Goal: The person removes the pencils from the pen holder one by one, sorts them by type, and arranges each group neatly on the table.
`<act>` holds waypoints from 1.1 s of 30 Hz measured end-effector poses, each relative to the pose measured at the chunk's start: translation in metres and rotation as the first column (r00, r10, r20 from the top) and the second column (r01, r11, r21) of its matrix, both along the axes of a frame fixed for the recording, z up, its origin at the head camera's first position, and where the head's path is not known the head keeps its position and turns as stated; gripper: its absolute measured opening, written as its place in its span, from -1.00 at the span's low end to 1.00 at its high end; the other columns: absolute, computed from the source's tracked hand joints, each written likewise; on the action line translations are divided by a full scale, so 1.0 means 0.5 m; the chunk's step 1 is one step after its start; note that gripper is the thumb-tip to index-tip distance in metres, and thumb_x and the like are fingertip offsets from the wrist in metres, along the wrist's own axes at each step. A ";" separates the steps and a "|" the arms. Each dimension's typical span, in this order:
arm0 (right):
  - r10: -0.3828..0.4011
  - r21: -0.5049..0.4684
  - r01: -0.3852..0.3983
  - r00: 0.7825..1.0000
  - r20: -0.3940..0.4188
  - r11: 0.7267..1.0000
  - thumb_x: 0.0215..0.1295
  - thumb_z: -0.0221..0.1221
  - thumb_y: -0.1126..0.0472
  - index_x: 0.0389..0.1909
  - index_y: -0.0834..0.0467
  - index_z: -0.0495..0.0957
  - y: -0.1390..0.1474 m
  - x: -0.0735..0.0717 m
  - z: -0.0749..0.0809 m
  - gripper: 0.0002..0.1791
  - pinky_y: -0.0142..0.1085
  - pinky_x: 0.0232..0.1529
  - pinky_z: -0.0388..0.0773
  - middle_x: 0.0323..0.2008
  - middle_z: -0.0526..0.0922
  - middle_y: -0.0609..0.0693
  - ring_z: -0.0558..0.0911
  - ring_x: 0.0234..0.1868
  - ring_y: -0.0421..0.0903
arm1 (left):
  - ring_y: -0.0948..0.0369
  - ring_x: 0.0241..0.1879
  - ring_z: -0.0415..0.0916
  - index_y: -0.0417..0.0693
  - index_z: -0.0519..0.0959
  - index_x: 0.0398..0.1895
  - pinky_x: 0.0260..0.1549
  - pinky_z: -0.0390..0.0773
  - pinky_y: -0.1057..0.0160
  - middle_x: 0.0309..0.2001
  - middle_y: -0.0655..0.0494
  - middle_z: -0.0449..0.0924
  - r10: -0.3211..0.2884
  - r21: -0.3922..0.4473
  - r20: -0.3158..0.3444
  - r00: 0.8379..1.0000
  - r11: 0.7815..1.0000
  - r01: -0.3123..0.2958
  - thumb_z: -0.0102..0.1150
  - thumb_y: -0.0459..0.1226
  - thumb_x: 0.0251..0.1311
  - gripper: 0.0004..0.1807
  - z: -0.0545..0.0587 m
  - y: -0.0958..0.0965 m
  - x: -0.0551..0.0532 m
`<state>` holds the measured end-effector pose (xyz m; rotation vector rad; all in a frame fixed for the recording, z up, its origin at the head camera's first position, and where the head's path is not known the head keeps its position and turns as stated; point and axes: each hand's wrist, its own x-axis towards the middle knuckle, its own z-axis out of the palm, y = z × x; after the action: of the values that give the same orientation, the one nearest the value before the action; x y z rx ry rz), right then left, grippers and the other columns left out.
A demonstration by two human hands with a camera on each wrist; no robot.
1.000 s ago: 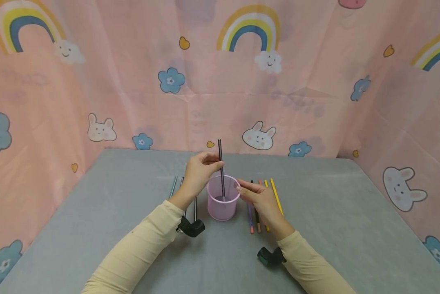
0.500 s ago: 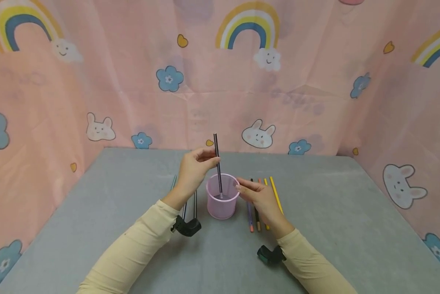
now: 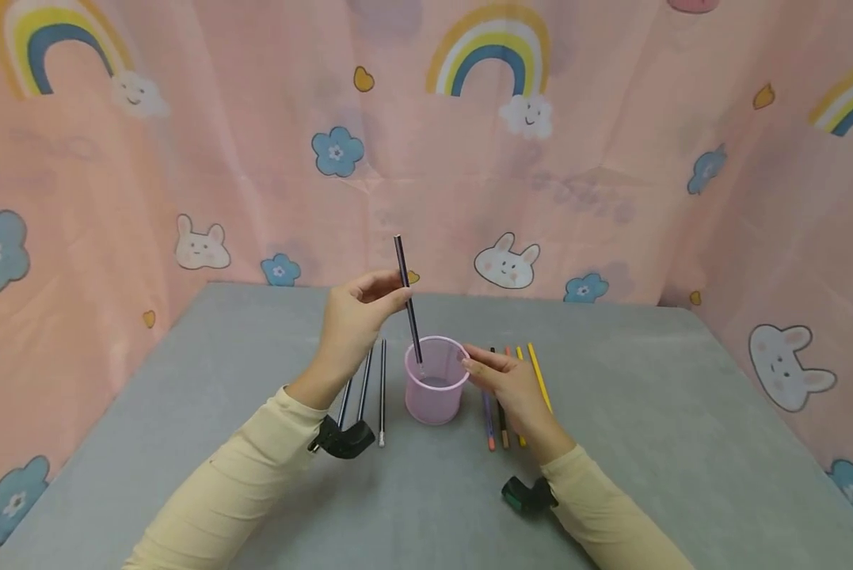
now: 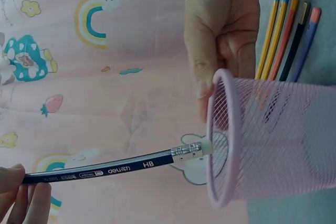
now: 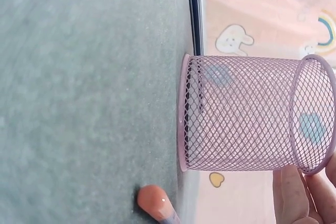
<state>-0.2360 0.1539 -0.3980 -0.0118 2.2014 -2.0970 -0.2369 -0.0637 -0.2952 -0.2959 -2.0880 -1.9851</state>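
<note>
My left hand [image 3: 348, 328] pinches a dark blue HB pencil [image 4: 115, 169] between thumb and fingers, near its upper end. The pencil's white eraser end points down at the mouth of a pink mesh pen holder [image 3: 432, 405]. In the left wrist view the eraser [image 4: 206, 148] is level with the holder's rim. My right hand [image 3: 517, 392] grips that rim from the right, thumb and fingers at its edge. The holder stands upright on the table, and no pencil shows inside it in the right wrist view [image 5: 241, 114].
Left of the holder, several dark pencils [image 3: 382, 396] lie on the grey table [image 3: 654, 443], partly behind the left wrist and its black camera [image 3: 345, 438]. Several coloured pencils [image 3: 537, 372] lie to the right, partly under the right hand. A pink patterned curtain [image 3: 412, 206] hangs behind.
My left hand has moved up and left, drawing the pencil from low inside the holder to its mouth. The pencil has tilted left at the top. My right hand stays on the rim.
</note>
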 end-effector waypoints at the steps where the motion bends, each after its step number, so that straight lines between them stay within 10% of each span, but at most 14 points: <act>1: 0.001 -0.005 -0.001 1.000 0.005 1.000 0.17 0.25 0.10 0.12 0.20 0.49 0.001 0.001 -0.001 -0.50 -0.35 0.01 0.54 0.14 0.52 0.09 0.59 0.01 -0.24 | 0.22 -0.31 0.64 -0.15 0.63 -0.15 -0.16 0.61 0.31 -0.22 -0.03 0.67 0.002 -0.006 -0.002 1.000 1.000 -0.002 0.34 -0.24 0.03 -0.70 0.003 -0.005 0.003; 15: -0.019 0.001 0.019 1.000 0.019 1.000 0.15 0.26 0.08 0.12 0.18 0.50 0.003 -0.003 -0.003 -0.49 -0.36 -0.01 0.55 0.12 0.54 0.07 0.60 0.00 -0.26 | 0.29 -0.33 0.63 -0.25 0.57 -0.08 -0.23 0.64 0.32 -0.22 -0.11 0.62 -0.004 -0.111 0.035 0.999 0.994 0.008 0.30 -0.32 0.06 -0.67 -0.002 -0.071 -0.012; 33: -0.001 0.002 0.001 1.000 0.013 1.000 0.16 0.26 0.07 0.12 0.18 0.50 -0.001 -0.002 -0.003 -0.48 -0.37 -0.02 0.56 0.12 0.54 0.08 0.61 -0.03 -0.28 | 0.13 -0.20 0.66 -0.18 0.59 -0.06 -0.08 0.60 0.17 -0.10 -0.09 0.64 0.036 -0.334 0.292 0.956 0.940 0.067 0.27 -0.22 0.10 -0.66 -0.062 -0.156 -0.046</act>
<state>-0.2372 0.1535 -0.3995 0.0033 2.1964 -2.0894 -0.2597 -0.1417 -0.3260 -0.0777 -2.6292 -1.7539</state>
